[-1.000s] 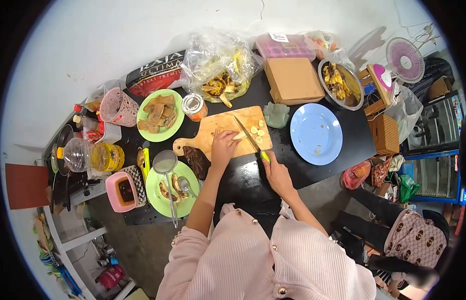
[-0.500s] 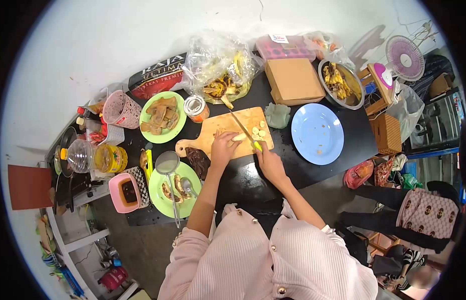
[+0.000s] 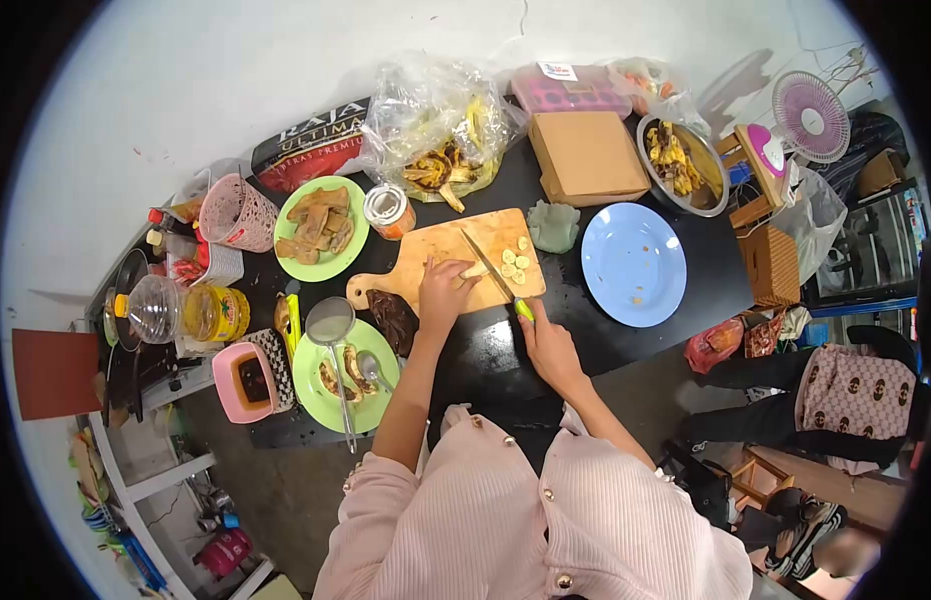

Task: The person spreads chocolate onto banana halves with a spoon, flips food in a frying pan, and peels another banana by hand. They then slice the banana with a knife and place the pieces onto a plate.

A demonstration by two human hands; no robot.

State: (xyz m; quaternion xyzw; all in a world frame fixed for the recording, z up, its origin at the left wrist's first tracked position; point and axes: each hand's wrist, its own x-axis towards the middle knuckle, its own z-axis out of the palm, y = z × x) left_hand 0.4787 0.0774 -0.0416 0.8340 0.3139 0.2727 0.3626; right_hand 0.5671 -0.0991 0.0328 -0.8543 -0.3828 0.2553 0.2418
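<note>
On a wooden cutting board (image 3: 415,262), my left hand (image 3: 444,293) presses a peeled banana (image 3: 473,271) down with its fingers. My right hand (image 3: 548,345) grips the green handle of a knife (image 3: 488,265), whose blade lies slantwise over the board beside the banana's cut end. Several round banana slices (image 3: 515,262) rest on the board to the right of the blade. A dark, crumpled banana peel (image 3: 392,322) lies just left of my left wrist. Beyond the board, a clear plastic bag (image 3: 425,115) holds yellow-brown peels.
A blue plate (image 3: 633,265) with crumbs stands right of the board, near a metal bowl (image 3: 720,160) of banana pieces. Left are green plates (image 3: 360,240), a strainer (image 3: 331,322) and an oil bottle (image 3: 213,312). Another person (image 3: 850,400) is at the far right.
My right hand has drawn the knife slightly back toward me and to the right. The slices beside the blade have shifted a little. My left hand stays on the banana.
</note>
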